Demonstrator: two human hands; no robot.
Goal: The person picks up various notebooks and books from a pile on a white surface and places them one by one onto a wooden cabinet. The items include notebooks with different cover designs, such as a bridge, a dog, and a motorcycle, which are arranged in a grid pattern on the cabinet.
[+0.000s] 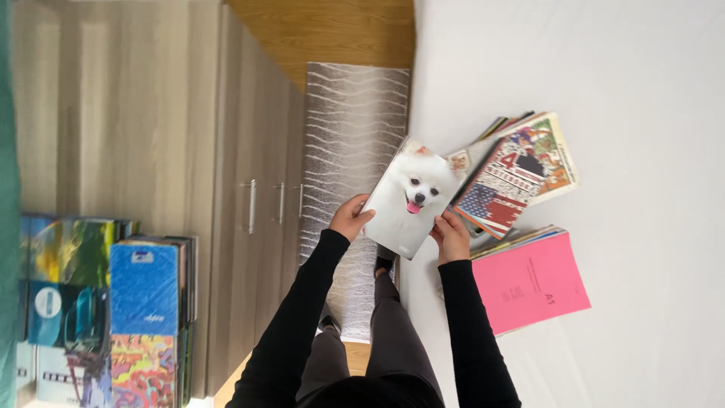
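Book in our hands: we hold a notebook with a white dog cover (pixel 411 198) between both hands, lifted above the striped grey rug (pixel 355 128) and the edge of the white bed (pixel 604 75).
Left hand (pixel 350 217): our fingers are closed on the book's lower left edge, the thumb lying over the cover.
Right hand (pixel 451 236): it clasps the lower right corner, fingers curled on the edge.
Long axis: the book runs from our hands up and away, tilted a little to the right, so its far end points toward the stack on the bed.
Which way from the grip: the book lies beyond and between both hands; both grips sit at its near end, with the far end free.
Nearer hand: our right hand is nearer the bed and its books; the left is over the rug.
Colourful book pile (pixel 521 170): it lies on the bed just beside the held book's right edge; we cannot tell whether they touch.
Pink booklet (pixel 532 283): it tops a second pile, near our right forearm.
Wooden drawers (pixel 249 189): they stand left of the rug, with more books (pixel 143 302) stacked beyond them.
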